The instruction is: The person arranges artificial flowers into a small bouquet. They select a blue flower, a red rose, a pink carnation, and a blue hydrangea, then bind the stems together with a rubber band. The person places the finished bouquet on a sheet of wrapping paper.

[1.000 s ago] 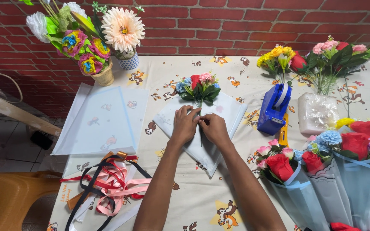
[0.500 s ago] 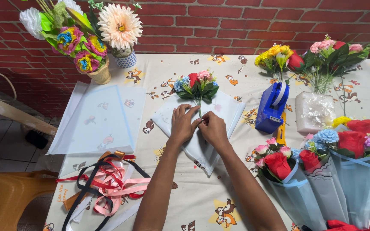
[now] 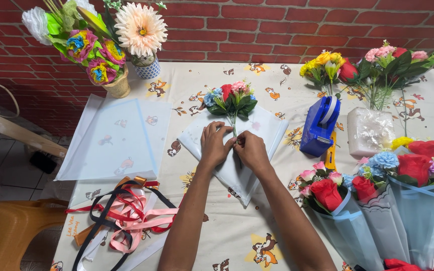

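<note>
Pinching together at the middle of the worktop (image 3: pixel 257 236), the left hand (image 3: pixel 216 145) and the right hand (image 3: pixel 251 150) meet fingertip to fingertip over the stem of a small bouquet (image 3: pixel 230 99). Both hands are curled narrow, fingers closed on the stem and on the pale wrapping sheet (image 3: pixel 267 131) under it; how much of the grip falls on stem and how much on sheet cannot be told. The bouquet's heads, red, pink and blue among dark green leaves, lie just beyond the knuckles, toward the brick wall (image 3: pixel 277 30), with the stem running back between the two hands. The sheet lies as a diamond beneath it all, its near corner reaching out past the wrists.

To the left lies a stack of translucent sheets (image 3: pixel 114 140), flat and well apart from the hands. Near it, at the worktop's front left, sits a tangle of red, pink and black ribbons (image 3: pixel 126 216). At the far left corner stand a pot of paper flowers (image 3: pixel 94 60) and a small patterned vase with a large peach bloom (image 3: pixel 140 30).

To the right of the hands stands a blue tape dispenser (image 3: pixel 320 125), and beside that a clear wrapped block (image 3: pixel 370 131) with loose flower stems (image 3: pixel 377 65) behind. Finished bouquets in pale blue wrap (image 3: pixel 372 200) lie along the right edge.
</note>
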